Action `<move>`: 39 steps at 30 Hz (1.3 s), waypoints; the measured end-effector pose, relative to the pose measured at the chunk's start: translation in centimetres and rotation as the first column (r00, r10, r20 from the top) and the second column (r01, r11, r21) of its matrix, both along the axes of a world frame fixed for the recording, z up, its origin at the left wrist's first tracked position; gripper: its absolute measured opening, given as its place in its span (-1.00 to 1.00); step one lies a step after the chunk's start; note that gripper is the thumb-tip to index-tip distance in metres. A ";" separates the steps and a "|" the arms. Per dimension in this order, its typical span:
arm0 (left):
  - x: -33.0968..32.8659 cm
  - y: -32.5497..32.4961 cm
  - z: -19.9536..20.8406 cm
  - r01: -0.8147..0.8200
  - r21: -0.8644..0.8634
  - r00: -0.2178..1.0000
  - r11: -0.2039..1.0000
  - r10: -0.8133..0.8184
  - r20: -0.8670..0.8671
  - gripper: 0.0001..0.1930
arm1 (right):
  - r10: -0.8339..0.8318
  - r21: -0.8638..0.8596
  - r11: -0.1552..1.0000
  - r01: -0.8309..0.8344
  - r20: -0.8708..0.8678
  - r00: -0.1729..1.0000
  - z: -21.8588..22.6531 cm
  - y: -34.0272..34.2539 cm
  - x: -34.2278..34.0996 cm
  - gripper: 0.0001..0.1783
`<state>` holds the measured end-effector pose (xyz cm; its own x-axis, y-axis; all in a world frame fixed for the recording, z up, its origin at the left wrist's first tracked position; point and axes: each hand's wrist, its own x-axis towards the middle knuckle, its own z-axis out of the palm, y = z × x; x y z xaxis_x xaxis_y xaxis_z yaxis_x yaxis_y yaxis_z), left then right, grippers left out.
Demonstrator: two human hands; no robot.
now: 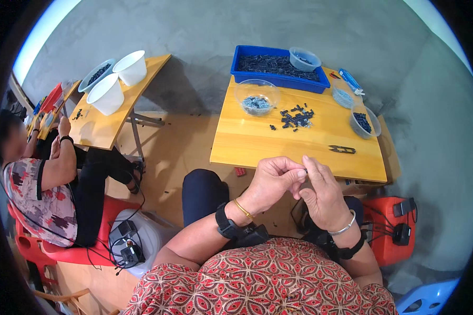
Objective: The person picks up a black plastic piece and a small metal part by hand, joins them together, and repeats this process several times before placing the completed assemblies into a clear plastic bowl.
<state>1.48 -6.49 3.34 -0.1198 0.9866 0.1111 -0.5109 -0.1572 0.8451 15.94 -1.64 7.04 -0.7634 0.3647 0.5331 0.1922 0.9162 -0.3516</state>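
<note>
My left hand (277,181) and my right hand (320,191) meet in front of the yellow table's near edge. The left thumb and index finger are pinched at the right hand's fingertips. A tiny dark piece barely shows there; its kind is hidden by the fingers. Beyond my hands, a loose pile of small black plastic parts (297,116) lies on the table, with some clear bits among them. A pair of dark thread snips (342,149) rests nearer the right side. Left of the pile stands a clear bowl (257,86) holding small pale, shiny pieces.
A blue tray (278,82) of black parts sits at the table's back, a clear tub (306,67) on its corner. More bowls line the right side, one with black parts (361,122). To the left, a person (47,173) sits at another table (97,126) with white buckets.
</note>
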 end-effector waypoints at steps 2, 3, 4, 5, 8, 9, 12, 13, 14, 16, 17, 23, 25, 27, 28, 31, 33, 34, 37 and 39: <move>-0.5 0.4 -0.9 0.000 -0.009 1.000 1.000 0.000 -0.001 -0.93 | -0.018 -0.079 0.997 0.021 0.039 0.999 -1.0 -0.1 -0.3 -0.42; -0.9 0.6 -1.7 -0.013 -0.061 1.000 0.998 0.012 -0.029 -0.93 | -0.016 -0.082 0.996 0.020 0.043 0.999 -1.5 0.2 -0.8 -0.42; -1.2 0.9 -2.2 -0.028 -0.113 0.998 0.993 0.021 -0.059 -0.93 | -0.005 -0.123 0.992 0.013 0.062 0.998 -2.2 0.6 -1.4 -0.43; -1.7 1.1 -2.6 -0.025 -0.115 0.998 0.993 0.019 -0.056 -0.93 | 0.003 -0.163 0.987 0.010 0.079 0.997 -2.8 1.2 -2.0 -0.44; -3.4 1.4 -3.2 -0.074 -0.192 0.994 0.978 0.088 0.061 -0.94 | -0.054 -0.217 0.974 0.063 0.045 0.998 -3.7 3.6 -3.3 -0.62; -3.9 1.6 -3.4 -0.071 -0.194 0.994 0.978 0.085 0.065 -0.94 | -0.103 -0.295 0.947 0.124 0.084 0.991 -3.7 4.7 -3.4 -0.68; -5.2 2.0 -4.0 -0.119 -0.233 0.982 0.965 0.148 0.114 -0.91 | -0.220 -0.229 0.946 0.229 0.064 0.973 -6.1 10.8 -3.9 -0.89; -5.4 2.2 -4.2 -0.113 -0.237 0.982 0.965 0.144 0.119 -0.91 | -0.224 -0.230 0.944 0.234 0.070 0.972 -6.5 12.4 -4.2 -0.89; -5.5 2.2 -4.3 -0.108 -0.230 0.982 0.967 0.139 0.124 -0.91 | -0.219 -0.259 0.936 0.239 0.103 0.970 -6.7 13.7 -4.5 -0.89; -5.6 2.5 -4.4 -0.097 -0.226 0.982 0.969 0.130 0.136 -0.91 | -0.217 -0.287 0.925 0.250 0.142 0.966 -6.8 15.5 -5.2 -0.89; -5.6 2.7 -4.5 -0.096 -0.228 0.983 0.969 0.128 0.129 -0.91 | -0.197 -0.263 0.936 0.234 0.159 0.967 -6.9 16.1 -5.8 -0.89; -6.0 3.3 -4.9 -0.093 -0.230 0.984 0.969 0.124 0.127 -0.92 | -0.140 -0.174 0.961 0.213 0.355 0.924 -7.9 18.1 -7.8 -0.88; -6.1 3.4 -4.9 -0.086 -0.229 0.986 0.970 0.116 0.121 -0.91 | -0.119 -0.126 0.976 0.176 0.366 0.923 -8.4 18.5 -7.9 -0.87; -6.0 3.5 -5.1 -0.071 -0.193 0.987 0.979 0.097 0.130 -0.91 | -0.131 -0.050 0.986 0.161 0.381 0.915 -8.6 18.6 -7.9 -0.89; -5.9 3.5 -5.0 -0.073 -0.196 0.987 0.978 0.099 0.128 -0.91 | -0.128 -0.053 0.986 0.160 0.379 0.916 -8.8 18.6 -7.7 -0.89; -5.6 3.2 -4.4 -0.079 -0.201 0.987 0.976 0.105 0.121 -0.91 | -0.214 0.006 0.974 0.226 0.348 0.913 -8.7 18.1 -6.7 -0.90; -5.6 2.9 -4.3 -0.053 -0.132 0.988 0.990 0.071 0.135 -0.90 | -0.121 -0.631 0.747 0.208 0.177 0.977 -7.2 16.1 -5.6 -0.94; -5.5 2.7 -4.2 -0.056 -0.133 0.988 0.990 0.074 0.133 -0.90 | -0.119 -0.632 0.747 0.204 0.175 0.977 -6.3 14.8 -5.1 -0.94; -4.9 2.0 -3.2 -0.014 -0.091 0.988 0.996 0.028 0.149 -0.88 | -0.051 -0.917 0.372 -0.146 -0.178 0.983 -3.5 9.9 -3.7 -0.94; -4.2 1.7 -2.3 0.003 -0.029 0.989 1.000 0.002 0.150 -0.87 | -0.007 -0.897 0.209 -0.388 -0.398 0.917 -2.4 7.3 -2.9 -0.94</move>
